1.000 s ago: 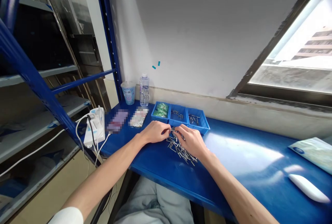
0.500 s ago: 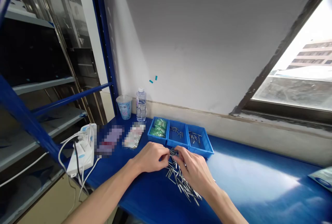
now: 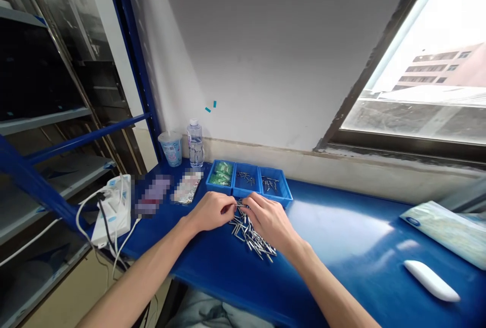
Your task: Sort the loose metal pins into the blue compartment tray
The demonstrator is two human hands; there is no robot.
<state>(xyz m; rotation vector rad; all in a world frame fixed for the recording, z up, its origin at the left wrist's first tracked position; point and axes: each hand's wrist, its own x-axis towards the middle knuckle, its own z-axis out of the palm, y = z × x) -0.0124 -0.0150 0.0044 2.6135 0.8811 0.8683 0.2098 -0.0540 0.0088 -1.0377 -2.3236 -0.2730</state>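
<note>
A heap of thin silver metal pins (image 3: 253,239) lies on the blue table, just in front of three joined blue trays. My left hand (image 3: 213,211) is closed at the heap's left side, thumb and forefinger pinched on a metal pin (image 3: 239,205). From the right, my right hand (image 3: 269,216) reaches over the heap with its fingertips closed on the same pin; they partly hide it. Green packets fill the left tray (image 3: 208,185). Loose pins lie in the middle tray (image 3: 247,191) and the right tray (image 3: 283,194).
Behind the trays' left end stand a clear bottle (image 3: 195,146) and a lidded cup (image 3: 171,150). A white power strip (image 3: 114,214) with cables sits at the left edge. Rightward lie a white rounded object (image 3: 432,281) and a plastic packet (image 3: 448,229).
The view has swung to the right, bringing the white rounded object and more of the packet into sight. Both hands stay together over the heap, with little change in their grip.
</note>
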